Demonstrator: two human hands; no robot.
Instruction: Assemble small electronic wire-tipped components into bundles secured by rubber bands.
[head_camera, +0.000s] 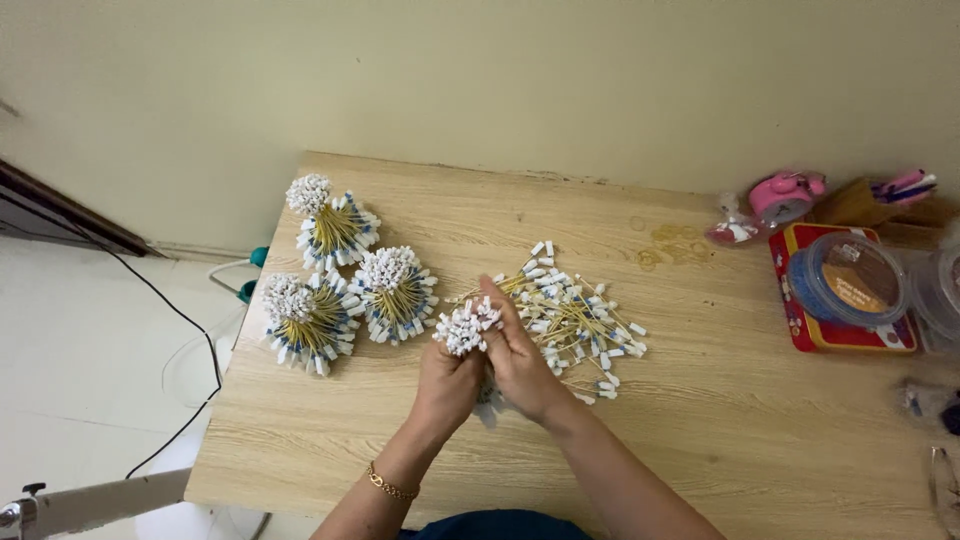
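Left hand (447, 385) clamps upright bundle of white-tipped sticks (466, 326), tips level for evening. Right hand (517, 355) cups bundle's side, probably closed round it. Loose sticks (575, 320) just beyond right hand; finished bunches (335, 285) left.

It looked like a room in a home used for piecework: a small wood-grain counter (700, 420) stood against a plain cream wall (450, 70), with a pink toy-like alarm clock (786, 195), a red tin (815, 325), a lidded plastic tub (848, 280) and a loose cable (180, 320) across the pale floor.
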